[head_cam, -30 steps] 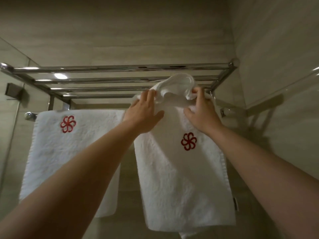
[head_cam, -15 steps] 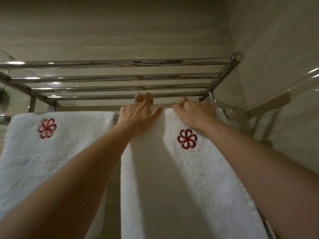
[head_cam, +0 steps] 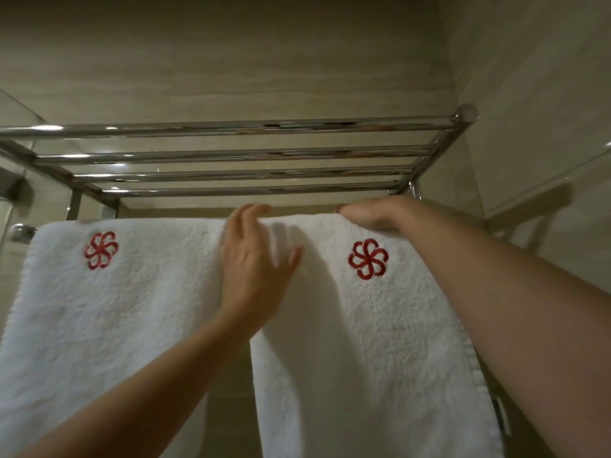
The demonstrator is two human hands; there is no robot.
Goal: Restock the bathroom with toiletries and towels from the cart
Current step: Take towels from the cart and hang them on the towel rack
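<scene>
The beige tiled wall fills most of what you see. Fixed to it is the chrome towel rack, with four bars forming a shelf and a hanging rail beneath it. Both towels hang over that rail, close side by side.

The white terry towel on the left hangs flat with its face outward. The white terry towel on the right is the one you are working. It is draped over the rail at its fold, so its own weight keeps it there and the front falls straight.

Your left hand lies on that towel's upper left edge and covers the spot where the two towels meet. Its grip is wide, with the fingers straight, pressing rather than holding. I judge this is to smooth the pile and square the edge.

Your right hand rests on top of the fold towards the rail's right end. Its fingers pass out of sight behind the cloth, so I cannot tell whether that grip is closed on the towel or only laid over it.

The red flower emblem sits between your hands, roughly level with the neighbouring red emblem. Matching the two is probably why you are adjusting the fold.
</scene>
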